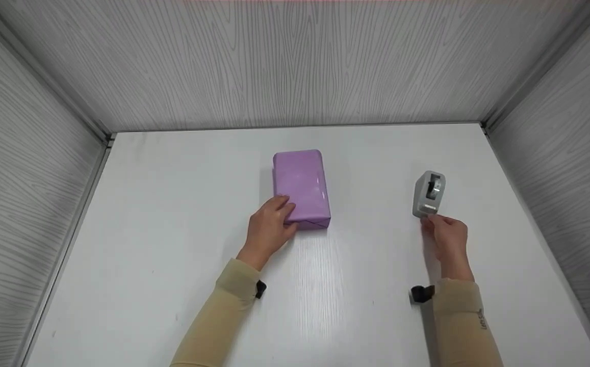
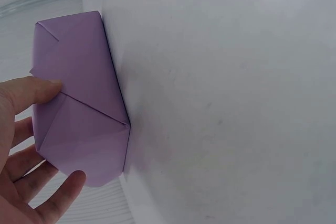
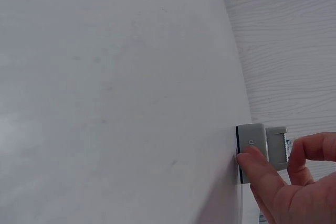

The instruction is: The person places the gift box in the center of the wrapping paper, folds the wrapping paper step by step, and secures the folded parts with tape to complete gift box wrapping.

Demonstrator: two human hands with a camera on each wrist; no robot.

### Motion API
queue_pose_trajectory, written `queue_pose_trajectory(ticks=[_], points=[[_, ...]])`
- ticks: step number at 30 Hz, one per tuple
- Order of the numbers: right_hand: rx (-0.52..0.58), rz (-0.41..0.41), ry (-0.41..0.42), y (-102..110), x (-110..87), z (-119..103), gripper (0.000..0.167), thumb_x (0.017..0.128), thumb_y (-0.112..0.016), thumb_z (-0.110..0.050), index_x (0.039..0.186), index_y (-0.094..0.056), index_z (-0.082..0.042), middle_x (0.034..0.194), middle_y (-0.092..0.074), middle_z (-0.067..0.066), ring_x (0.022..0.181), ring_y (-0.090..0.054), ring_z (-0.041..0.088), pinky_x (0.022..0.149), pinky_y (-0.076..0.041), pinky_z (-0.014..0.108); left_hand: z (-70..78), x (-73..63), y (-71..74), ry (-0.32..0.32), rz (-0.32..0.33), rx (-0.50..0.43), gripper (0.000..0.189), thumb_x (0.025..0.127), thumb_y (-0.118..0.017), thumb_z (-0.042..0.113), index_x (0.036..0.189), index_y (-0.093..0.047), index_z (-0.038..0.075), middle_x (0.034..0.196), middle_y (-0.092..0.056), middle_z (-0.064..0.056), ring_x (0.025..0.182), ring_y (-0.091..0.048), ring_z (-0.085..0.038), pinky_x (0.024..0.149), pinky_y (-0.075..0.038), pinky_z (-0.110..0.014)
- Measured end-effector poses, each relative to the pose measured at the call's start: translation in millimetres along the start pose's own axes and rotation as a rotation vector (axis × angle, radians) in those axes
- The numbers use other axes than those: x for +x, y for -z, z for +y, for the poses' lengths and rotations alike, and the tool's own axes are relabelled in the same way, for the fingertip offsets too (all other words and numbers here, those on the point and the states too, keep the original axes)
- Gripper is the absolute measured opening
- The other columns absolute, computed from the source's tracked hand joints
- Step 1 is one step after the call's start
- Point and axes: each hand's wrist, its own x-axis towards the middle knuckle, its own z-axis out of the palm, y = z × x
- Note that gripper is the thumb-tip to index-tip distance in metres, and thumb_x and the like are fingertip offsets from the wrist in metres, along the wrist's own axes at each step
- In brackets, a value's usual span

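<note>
Purple box (image 1: 302,183) was seen beyond tan sleeves (image 1: 218,316), on a white table (image 1: 172,204), its near-left corner gripped and partly hidden by the left hand (image 1: 267,228). Rightward, a gray tape dispenser (image 1: 419,200) was pinched by the right hand (image 1: 449,239). The table was backed by a grained wall (image 1: 295,61).

The package (image 1: 301,186) looks wrapped in glossy paper, the tape dispenser (image 1: 422,198) smooth plastic, the tabletop (image 1: 366,265) shiny.

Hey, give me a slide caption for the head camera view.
Left hand on a purple wrapped box, right hand touching a gray tape dispenser, on a white table.
</note>
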Motion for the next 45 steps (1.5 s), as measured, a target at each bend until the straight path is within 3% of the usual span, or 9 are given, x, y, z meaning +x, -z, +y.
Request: queue_pose_trajectory(ticks=[5, 14, 18, 22, 27, 31, 37, 40, 45], points=[[-0.017, -0.001, 0.018, 0, -0.7, 1, 0.053, 0.096, -0.053, -0.023, 0.140, -0.047, 0.005, 0.124, -0.063, 0.014, 0.109, -0.061, 0.016, 0.102, -0.040, 0.033, -1.3, 0.1, -0.7, -0.001, 0.012, 0.001, 0.041, 0.076, -0.083, 0.022, 0.112, -0.073, 0.005, 0.124, -0.064, -0.011, 0.120, -0.057, -0.028, 0.096, -0.048, -0.039], [-0.239, 0.022, 0.046, 2, 4.8, 3, 0.048, 0.095, -0.057, -0.024, 0.132, -0.054, 0.007, 0.124, -0.059, 0.018, 0.100, -0.060, 0.019, 0.082, -0.046, 0.028, -1.0, -0.1, -0.7, 0.001, -0.001, -0.002, 0.042, 0.077, -0.082, 0.023, 0.113, -0.073, 0.005, 0.125, -0.063, -0.011, 0.121, -0.056, -0.028, 0.097, -0.048, -0.039], [-0.371, 0.046, 0.098, 4, 7.9, -2, 0.042, 0.092, -0.058, -0.022, 0.121, -0.061, 0.008, 0.102, -0.068, 0.013, 0.086, -0.061, 0.018, 0.070, -0.047, 0.028, -0.6, -0.1, -0.6, 0.002, 0.000, -0.010, 0.042, 0.077, -0.083, 0.023, 0.113, -0.073, 0.005, 0.125, -0.063, -0.012, 0.121, -0.056, -0.029, 0.098, -0.047, -0.039], [-0.455, 0.076, 0.170, 5, 10.9, -6, 0.027, 0.089, -0.058, -0.017, 0.100, -0.067, 0.006, 0.077, -0.066, 0.004, 0.071, -0.056, 0.016, 0.058, -0.046, 0.028, -0.2, -0.2, -0.4, 0.006, -0.004, -0.010, 0.042, 0.077, -0.082, 0.022, 0.113, -0.073, 0.005, 0.126, -0.063, -0.011, 0.122, -0.056, -0.028, 0.098, -0.047, -0.039], [-0.493, 0.073, 0.192, 5, 13.1, -8, 0.019, 0.092, -0.056, -0.016, 0.087, -0.063, 0.002, 0.074, -0.061, 0.004, 0.069, -0.053, 0.018, 0.056, -0.044, 0.028, 0.2, -0.3, 0.0, 0.004, -0.003, 0.003, 0.042, 0.077, -0.083, 0.023, 0.114, -0.073, 0.005, 0.126, -0.063, -0.011, 0.122, -0.056, -0.028, 0.097, -0.048, -0.039], [-0.516, 0.064, 0.203, 5, 13.8, -7, 0.024, 0.095, -0.053, -0.017, 0.093, -0.064, 0.004, 0.081, -0.063, 0.009, 0.073, -0.054, 0.019, 0.058, -0.046, 0.028, 0.3, -0.4, -0.2, -0.009, 0.013, 0.019, 0.042, 0.076, -0.084, 0.022, 0.113, -0.073, 0.005, 0.125, -0.064, -0.011, 0.121, -0.056, -0.027, 0.096, -0.048, -0.038], [-0.508, 0.073, 0.194, 8, 15.3, -4, 0.025, 0.092, -0.053, -0.017, 0.090, -0.067, 0.004, 0.074, -0.064, 0.006, 0.066, -0.055, 0.017, 0.056, -0.045, 0.028, 1.0, -0.6, 0.3, 0.004, 0.006, 0.013, 0.042, 0.076, -0.083, 0.023, 0.113, -0.073, 0.006, 0.126, -0.063, -0.011, 0.122, -0.056, -0.027, 0.097, -0.048, -0.038], [-0.497, 0.066, 0.167, 10, 12.7, -4, 0.034, 0.091, -0.054, -0.020, 0.108, -0.066, 0.007, 0.085, -0.067, 0.009, 0.076, -0.057, 0.019, 0.061, -0.047, 0.028, 1.5, -0.5, 0.8, 0.012, -0.006, 0.012, 0.042, 0.077, -0.083, 0.024, 0.113, -0.073, 0.006, 0.126, -0.063, -0.011, 0.123, -0.055, -0.027, 0.098, -0.047, -0.038], [-0.495, 0.002, 0.126, 12, 4.0, -8, 0.042, 0.092, -0.052, -0.023, 0.117, -0.059, 0.010, 0.086, -0.067, 0.009, 0.077, -0.059, 0.018, 0.062, -0.049, 0.029, 1.5, 0.1, 0.3, 0.018, -0.011, 0.012, 0.042, 0.076, -0.083, 0.023, 0.113, -0.073, 0.006, 0.126, -0.063, -0.011, 0.123, -0.055, -0.027, 0.099, -0.046, -0.038]])
